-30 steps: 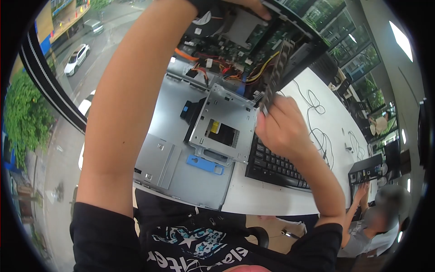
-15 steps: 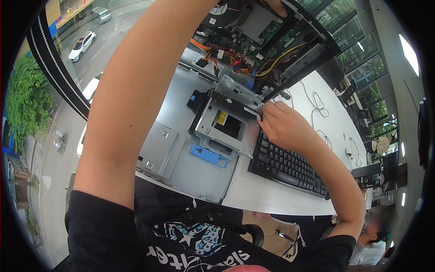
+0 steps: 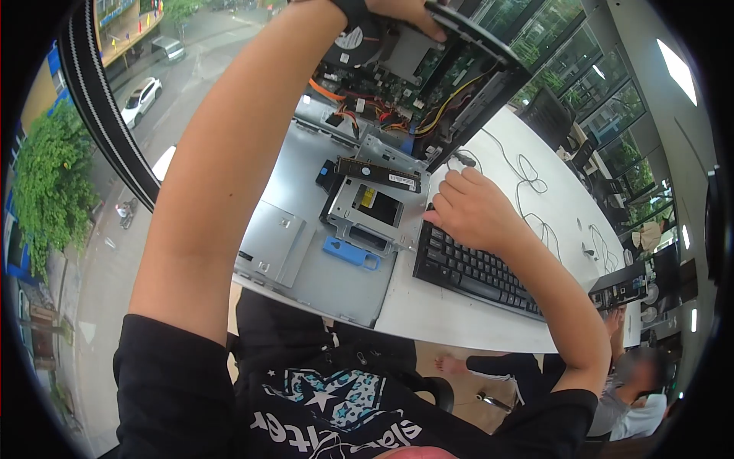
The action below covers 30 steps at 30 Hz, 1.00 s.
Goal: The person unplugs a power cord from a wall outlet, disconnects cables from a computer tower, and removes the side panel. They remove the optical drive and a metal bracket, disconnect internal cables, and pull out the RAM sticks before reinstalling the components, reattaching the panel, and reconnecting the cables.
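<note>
Memory stick [image 3: 367, 170] lies aslant across the upper part of the silver drive cage [image 3: 348, 201], its white label at the end nearer the right hand [image 3: 470, 208]. That hand is just beside the stick but apart from it, over the near corner of the keyboard [image 3: 482, 277]. Its fingers are curled in, with the thumb low beside them; nothing shows in its grasp, though the palm is hidden, so I cannot tell how closed it is. The left hand [image 3: 409, 11] reaches to the top of the open case [image 3: 501, 84], thumb pointing down at the edge of its frame. The rest of it runs out of view, so I cannot tell how tightly, if at all, it grips.

Inside the case are a green board [image 3: 430, 90] and orange and yellow wires [image 3: 437, 118]. The cage stands on a metal panel [image 3: 329, 294], a blue lever [image 3: 348, 251] at its near side. The keyboard rests on the white tabletop [image 3: 459, 330], beyond it a looped cable [image 3: 529, 174]. Farther right, another person [image 3: 612, 413] sits by a second case [image 3: 621, 286].
</note>
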{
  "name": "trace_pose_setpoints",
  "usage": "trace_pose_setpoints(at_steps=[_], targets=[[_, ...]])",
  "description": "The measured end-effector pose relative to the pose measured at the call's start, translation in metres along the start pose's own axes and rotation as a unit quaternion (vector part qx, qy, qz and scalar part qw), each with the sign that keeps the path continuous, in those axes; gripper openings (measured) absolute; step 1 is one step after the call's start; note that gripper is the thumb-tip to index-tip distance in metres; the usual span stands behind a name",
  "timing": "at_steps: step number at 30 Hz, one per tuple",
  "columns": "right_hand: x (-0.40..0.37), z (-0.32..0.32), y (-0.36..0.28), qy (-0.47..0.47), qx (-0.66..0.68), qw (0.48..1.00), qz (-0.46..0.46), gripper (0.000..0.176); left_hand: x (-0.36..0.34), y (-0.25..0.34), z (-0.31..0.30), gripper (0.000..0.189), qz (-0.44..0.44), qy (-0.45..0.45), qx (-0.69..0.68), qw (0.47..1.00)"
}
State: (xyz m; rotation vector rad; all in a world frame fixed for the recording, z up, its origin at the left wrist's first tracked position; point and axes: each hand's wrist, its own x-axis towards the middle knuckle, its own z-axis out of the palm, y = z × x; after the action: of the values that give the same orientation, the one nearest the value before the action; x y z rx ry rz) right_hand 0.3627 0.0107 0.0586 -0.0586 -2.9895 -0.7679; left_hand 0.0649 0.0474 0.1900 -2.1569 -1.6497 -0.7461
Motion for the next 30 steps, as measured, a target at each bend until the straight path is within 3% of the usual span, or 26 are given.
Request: trace_pose_setpoints(at_steps=[2, 4, 6, 8, 9, 11, 12, 13, 16, 17, 18, 19, 20, 21, 22, 23, 24, 25, 27, 28, 30], targets=[[-0.013, 0.002, -0.007, 0.033, 0.010, 0.998, 0.060, 0.030, 0.002, -0.003, -0.001, 0.085, 0.021, -0.013, -0.004, 1.000], [-0.026, 0.009, -0.023, 0.065, -0.007, 0.991, 0.119, 0.029, 0.008, -0.020, 0.013, 0.068, 0.152, 0.083, 0.048, 0.984], [-0.035, 0.009, -0.044, 0.118, -0.001, 0.973, 0.196, 0.026, -0.020, 0.003, 0.010, 0.079, 0.249, 0.187, -0.068, 0.948], [-0.045, 0.003, -0.086, 0.179, 0.103, 0.947, 0.246, 0.014, -0.092, 0.060, -0.022, 0.068, 0.318, 0.178, -0.143, 0.920], [-0.053, 0.009, -0.107, 0.237, 0.125, 0.937, 0.225, 0.010, -0.135, 0.084, -0.027, 0.066, 0.321, 0.103, -0.193, 0.921], [-0.060, -0.013, -0.156, 0.262, 0.158, 0.930, 0.206, 0.011, -0.224, 0.126, -0.028, 0.070, 0.363, -0.029, -0.265, 0.893], [-0.069, -0.019, -0.179, 0.250, 0.208, 0.925, 0.195, 0.012, -0.264, 0.144, -0.020, 0.068, 0.346, -0.077, -0.316, 0.880], [-0.076, -0.027, -0.201, 0.226, 0.252, 0.921, 0.195, 0.013, -0.294, 0.155, -0.013, 0.066, 0.398, -0.131, -0.330, 0.846], [-0.091, -0.019, -0.262, 0.201, 0.351, 0.890, 0.212, 0.022, -0.367, 0.163, 0.022, 0.073, 0.343, -0.175, -0.383, 0.840], [-0.099, -0.013, -0.280, 0.200, 0.348, 0.891, 0.214, 0.022, -0.385, 0.162, 0.031, 0.077, 0.258, -0.208, -0.387, 0.860], [-0.105, -0.006, -0.298, 0.192, 0.406, 0.859, 0.246, 0.031, -0.400, 0.164, 0.040, 0.082, 0.172, -0.238, -0.387, 0.874], [-0.109, -0.002, -0.314, 0.184, 0.463, 0.821, 0.277, 0.040, -0.415, 0.169, 0.050, 0.082, 0.175, -0.235, -0.386, 0.875], [-0.110, -0.001, -0.331, 0.186, 0.462, 0.822, 0.276, 0.040, -0.433, 0.175, 0.059, 0.087, 0.120, -0.222, -0.444, 0.860], [-0.108, 0.000, -0.349, 0.211, 0.533, 0.759, 0.310, 0.051, -0.449, 0.179, 0.066, 0.091, 0.061, -0.208, -0.499, 0.839], [-0.106, 0.000, -0.361, 0.231, 0.600, 0.686, 0.339, 0.061, -0.459, 0.186, 0.073, 0.097, 0.059, -0.208, -0.526, 0.822], [-0.110, 0.010, -0.358, 0.237, 0.582, 0.711, 0.316, 0.073, -0.470, 0.194, 0.082, 0.097, 0.059, -0.196, -0.554, 0.807], [-0.115, 0.014, -0.355, 0.262, 0.534, 0.739, 0.316, 0.069, -0.477, 0.201, 0.091, 0.098, 0.058, -0.183, -0.582, 0.790], [-0.118, 0.021, -0.348, 0.264, 0.589, 0.701, 0.303, 0.069, -0.480, 0.204, 0.095, 0.098, 0.054, -0.186, -0.582, 0.790], [-0.125, 0.034, -0.334, 0.264, 0.694, 0.611, 0.274, 0.067, -0.484, 0.198, 0.102, 0.087, 0.056, -0.301, -0.557, 0.773], [-0.131, 0.040, -0.335, 0.269, 0.695, 0.608, 0.276, 0.067, -0.486, 0.192, 0.109, 0.087, 0.058, -0.306, -0.554, 0.772], [-0.141, 0.054, -0.329, 0.153, 0.718, 0.625, 0.265, 0.067, -0.490, 0.180, 0.125, 0.071, 0.093, -0.354, -0.488, 0.792]])
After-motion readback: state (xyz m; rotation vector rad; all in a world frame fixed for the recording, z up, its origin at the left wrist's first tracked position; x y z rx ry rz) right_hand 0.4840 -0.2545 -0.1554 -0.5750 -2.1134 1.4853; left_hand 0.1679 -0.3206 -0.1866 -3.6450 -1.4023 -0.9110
